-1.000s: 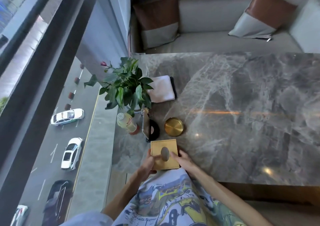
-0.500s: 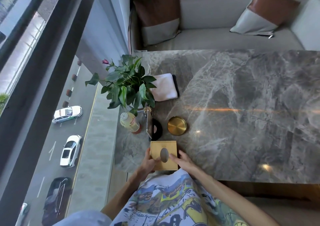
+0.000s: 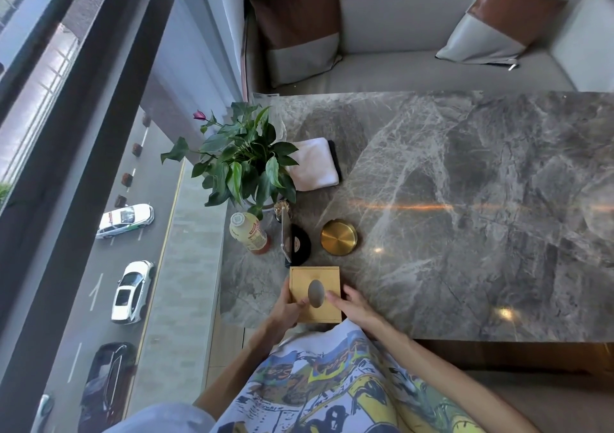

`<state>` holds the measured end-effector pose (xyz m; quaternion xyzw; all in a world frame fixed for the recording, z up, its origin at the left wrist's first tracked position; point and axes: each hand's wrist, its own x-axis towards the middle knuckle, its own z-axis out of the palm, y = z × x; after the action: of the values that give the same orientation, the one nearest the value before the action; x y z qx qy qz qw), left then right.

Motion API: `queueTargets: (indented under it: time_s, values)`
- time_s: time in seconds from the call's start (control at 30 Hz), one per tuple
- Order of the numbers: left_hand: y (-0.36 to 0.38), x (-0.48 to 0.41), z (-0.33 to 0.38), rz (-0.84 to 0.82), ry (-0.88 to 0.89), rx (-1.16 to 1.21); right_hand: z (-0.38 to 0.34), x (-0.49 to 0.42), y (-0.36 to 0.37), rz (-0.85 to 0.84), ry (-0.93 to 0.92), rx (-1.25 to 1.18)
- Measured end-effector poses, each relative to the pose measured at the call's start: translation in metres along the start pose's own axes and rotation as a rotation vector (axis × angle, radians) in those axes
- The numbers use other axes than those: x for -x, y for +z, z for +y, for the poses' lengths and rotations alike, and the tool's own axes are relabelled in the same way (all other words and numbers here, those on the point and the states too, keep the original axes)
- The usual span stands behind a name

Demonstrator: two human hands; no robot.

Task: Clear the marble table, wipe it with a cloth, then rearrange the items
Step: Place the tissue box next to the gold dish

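Note:
A square gold tissue box (image 3: 327, 279) with a grey oval opening sits at the near left edge of the grey marble table (image 3: 465, 216). My left hand (image 3: 287, 309) grips the box's left side, thumb on its top. My right hand (image 3: 354, 306) rests against the right side with fairly straight fingers, one fingertip on the lid. Behind the box stand a round gold dish (image 3: 339, 237), a black round item with an upright clear panel (image 3: 299, 244), a pale drink bottle (image 3: 249, 233) and a leafy potted plant (image 3: 242, 166). A folded white cloth (image 3: 314, 165) lies beyond the plant.
A light sofa (image 3: 398, 70) with brown-and-grey cushions (image 3: 299, 30) runs along the table's far side. A floor-to-ceiling window at the left borders the table's left edge, with a street far below. The table's middle and right show bare marble.
Both hands stay on the tissue box in the same spot; only the view has shifted slightly.

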<state>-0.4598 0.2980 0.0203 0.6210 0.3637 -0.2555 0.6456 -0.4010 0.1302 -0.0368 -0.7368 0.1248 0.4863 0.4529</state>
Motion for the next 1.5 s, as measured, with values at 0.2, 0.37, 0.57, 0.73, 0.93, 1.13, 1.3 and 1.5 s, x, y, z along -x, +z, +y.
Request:
queueTargets:
  time_s: [0.2,0.37,0.57,0.73,0.93,1.13,1.3,1.5]
  values:
    - [0.002,0.002,0.001,0.012,0.022,-0.026,-0.003,0.006,0.0,0.012,0.015,0.016]
    - [0.002,0.002,-0.001,0.007,0.016,-0.039,-0.003,0.006,0.001,0.021,0.014,0.039]
    - [-0.005,-0.007,-0.012,0.058,-0.044,-0.051,0.0,0.003,0.006,0.001,0.013,0.031]
    - [-0.01,-0.013,-0.021,0.075,-0.096,-0.058,-0.004,0.005,0.009,-0.013,0.026,0.048]
    - [-0.015,-0.018,-0.026,0.052,-0.126,-0.101,0.033,-0.03,0.006,-0.043,0.018,0.033]
    - [-0.016,-0.019,-0.026,0.039,-0.108,-0.117,0.006,-0.004,0.009,-0.026,0.033,0.042]
    - [-0.017,-0.019,-0.026,0.031,-0.104,-0.109,-0.005,0.007,0.009,-0.02,0.054,0.042]
    - [-0.017,-0.022,-0.028,0.04,-0.1,-0.101,-0.004,0.005,0.011,-0.013,0.035,0.011]
